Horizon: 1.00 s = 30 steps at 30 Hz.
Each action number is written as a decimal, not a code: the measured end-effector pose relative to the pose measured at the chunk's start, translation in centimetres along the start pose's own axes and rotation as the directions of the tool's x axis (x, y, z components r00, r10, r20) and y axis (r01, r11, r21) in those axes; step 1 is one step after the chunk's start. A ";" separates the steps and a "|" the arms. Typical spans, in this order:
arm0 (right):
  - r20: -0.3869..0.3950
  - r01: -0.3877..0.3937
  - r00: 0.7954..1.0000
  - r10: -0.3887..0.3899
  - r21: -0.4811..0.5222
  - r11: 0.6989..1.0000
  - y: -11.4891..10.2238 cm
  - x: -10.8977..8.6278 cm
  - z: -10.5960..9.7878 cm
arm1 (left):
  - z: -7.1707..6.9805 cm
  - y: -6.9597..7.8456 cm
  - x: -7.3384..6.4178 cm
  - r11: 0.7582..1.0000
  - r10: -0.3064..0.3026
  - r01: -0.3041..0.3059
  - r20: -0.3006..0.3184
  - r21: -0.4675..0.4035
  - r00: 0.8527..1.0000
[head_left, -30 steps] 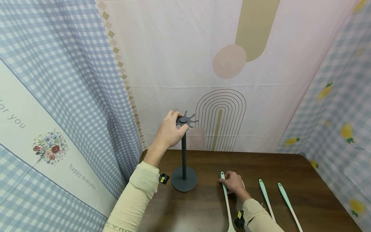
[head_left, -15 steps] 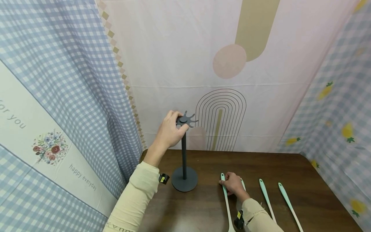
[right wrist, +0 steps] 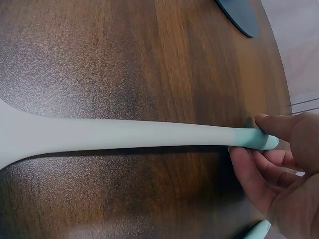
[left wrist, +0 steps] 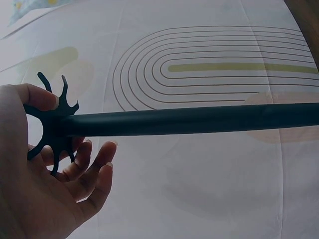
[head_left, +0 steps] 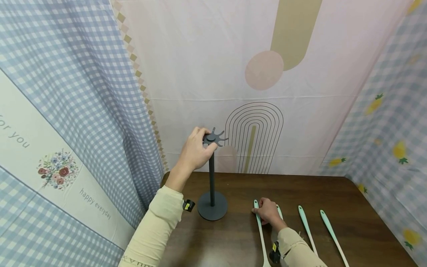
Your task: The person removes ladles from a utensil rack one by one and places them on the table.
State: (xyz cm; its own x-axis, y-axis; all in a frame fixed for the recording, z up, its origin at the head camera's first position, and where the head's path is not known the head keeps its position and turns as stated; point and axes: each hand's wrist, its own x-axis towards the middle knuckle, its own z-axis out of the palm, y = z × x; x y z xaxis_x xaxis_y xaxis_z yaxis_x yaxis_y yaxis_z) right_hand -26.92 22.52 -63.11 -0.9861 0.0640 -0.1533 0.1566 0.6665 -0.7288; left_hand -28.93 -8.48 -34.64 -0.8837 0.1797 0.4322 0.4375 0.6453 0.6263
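A dark grey utensil stand (head_left: 211, 174) rises from a round base, with a ring of curved hooks at its top. My left hand (head_left: 196, 150) grips that hooked top, thumb on one side and fingers round the other, as the left wrist view (left wrist: 55, 184) also shows. Lower right, my right hand (head_left: 269, 213) pinches the mint-green handle end of a long whitish kitchen utensil (right wrist: 149, 134) between thumb and fingers. Its body lies low along the table and widens toward me; the broad end is cut off in both views.
Two more mint-handled utensils, one nearer (head_left: 307, 228) and one farther right (head_left: 333, 237), lie on the brown wooden table (head_left: 240, 185). Another green handle (head_left: 279, 211) shows just behind my right hand. Patterned cloth hangs behind the table and on both sides.
The pinched utensil's handle end has shifted very slightly toward me, and more of the handle behind my right hand shows. My left hand stays on the stand's top.
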 end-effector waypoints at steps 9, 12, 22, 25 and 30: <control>0.004 -0.028 1.000 0.029 -0.055 0.998 -0.6 -0.4 -0.2 | 0.1 0.1 0.0 1.000 -0.004 0.004 0.015 -0.003 1.000; 0.005 -0.028 1.000 0.028 -0.059 0.998 -0.5 -0.5 -0.2 | 0.0 0.1 0.0 1.000 -0.006 0.006 0.020 -0.007 1.000; 0.002 -0.013 1.000 0.013 -0.053 0.999 0.0 -0.6 0.0 | -0.4 0.1 0.0 1.000 -0.015 0.014 0.039 0.015 0.999; -0.001 -0.006 1.000 0.006 -0.060 0.998 0.0 -0.6 0.0 | -0.5 0.2 0.1 0.999 -0.021 0.020 0.050 0.031 0.999; -0.010 0.025 1.000 -0.026 -0.080 0.996 0.0 -0.7 -0.1 | -0.5 0.1 0.1 0.999 -0.025 0.023 0.050 0.034 0.998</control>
State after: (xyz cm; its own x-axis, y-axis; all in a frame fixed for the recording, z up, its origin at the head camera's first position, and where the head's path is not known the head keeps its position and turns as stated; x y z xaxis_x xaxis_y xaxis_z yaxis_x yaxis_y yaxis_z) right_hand -26.26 22.54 -62.94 -0.9904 0.0540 -0.1274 0.1266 0.7254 -0.6766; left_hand -28.93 -8.81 -34.18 -0.9016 0.2003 0.3835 0.4109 0.6739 0.6140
